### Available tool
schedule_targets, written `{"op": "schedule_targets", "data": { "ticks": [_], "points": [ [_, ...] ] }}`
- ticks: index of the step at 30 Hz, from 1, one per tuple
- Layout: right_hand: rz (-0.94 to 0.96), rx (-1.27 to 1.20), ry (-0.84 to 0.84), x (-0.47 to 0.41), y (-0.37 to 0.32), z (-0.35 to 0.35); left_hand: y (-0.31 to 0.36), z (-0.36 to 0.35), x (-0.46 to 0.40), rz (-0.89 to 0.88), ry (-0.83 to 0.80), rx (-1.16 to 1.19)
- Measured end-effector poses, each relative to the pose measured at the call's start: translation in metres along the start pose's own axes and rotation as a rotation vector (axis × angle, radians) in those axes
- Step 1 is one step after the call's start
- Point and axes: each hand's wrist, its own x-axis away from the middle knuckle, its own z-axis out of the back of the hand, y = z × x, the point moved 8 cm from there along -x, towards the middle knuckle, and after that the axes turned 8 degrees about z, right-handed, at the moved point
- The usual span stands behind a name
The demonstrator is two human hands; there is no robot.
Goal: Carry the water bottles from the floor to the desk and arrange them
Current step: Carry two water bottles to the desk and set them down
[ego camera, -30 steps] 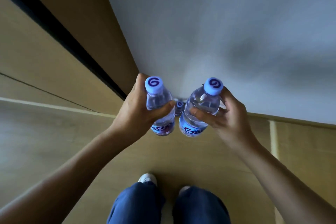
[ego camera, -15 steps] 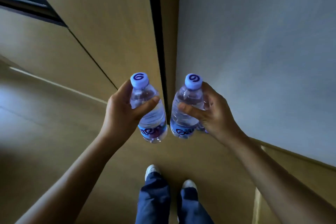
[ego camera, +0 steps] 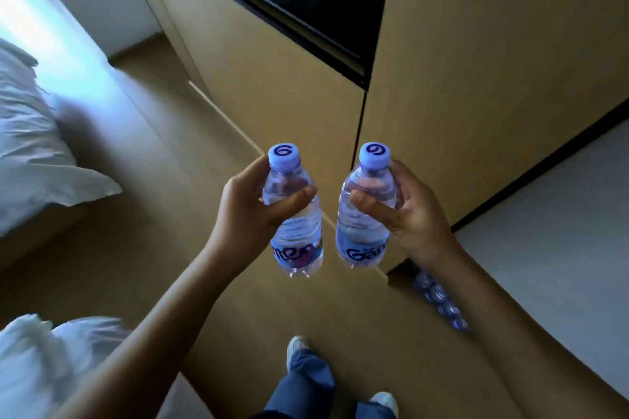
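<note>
I hold one water bottle [ego camera: 295, 214] in my left hand [ego camera: 250, 207] and a second water bottle [ego camera: 366, 211] in my right hand [ego camera: 413, 214], fingers wrapped around each, both in mid-air above the floor [ego camera: 163, 160]; remaining bottles [ego camera: 439, 299] sit by the wall, no worktop in view, placement pending.

Both bare arms reach forward, level with each other. The left hand [ego camera: 250, 206] curls its fingers [ego camera: 292, 197] round a bottle's upper body; the right hand [ego camera: 413, 211] grips another likewise, thumb across the front.

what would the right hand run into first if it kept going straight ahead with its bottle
Probably the tan wooden cabinet panel directly beyond the right hand and its bottle. Nothing else shows in that line, though a single view leaves the gap unclear.
</note>
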Motion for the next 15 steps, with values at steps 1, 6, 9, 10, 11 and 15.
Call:
{"op": "schedule_targets", "data": {
  "ticks": [1, 6, 9, 10, 11, 15],
  "points": [
    [0.011, -0.006, -0.033, -0.015, -0.004, -0.018, -0.004, 0.019, -0.005, 0.014, 0.020, 0.011],
    [0.054, -0.040, -0.173, -0.081, -0.020, -0.104, -0.020, 0.107, -0.029, 0.023, 0.128, 0.006],
    [0.068, -0.033, -0.250, -0.119, -0.027, -0.146, -0.026, 0.151, -0.047, 0.024, 0.215, -0.018],
    [0.072, -0.036, -0.270, -0.132, -0.029, -0.158, -0.028, 0.164, -0.054, 0.028, 0.247, -0.021],
    [0.075, -0.041, -0.287, -0.145, -0.030, -0.169, -0.030, 0.176, -0.061, 0.032, 0.275, -0.024],
    [0.087, -0.068, -0.339, -0.202, -0.028, -0.208, -0.040, 0.215, -0.099, 0.040, 0.363, -0.035]
  ]
}}
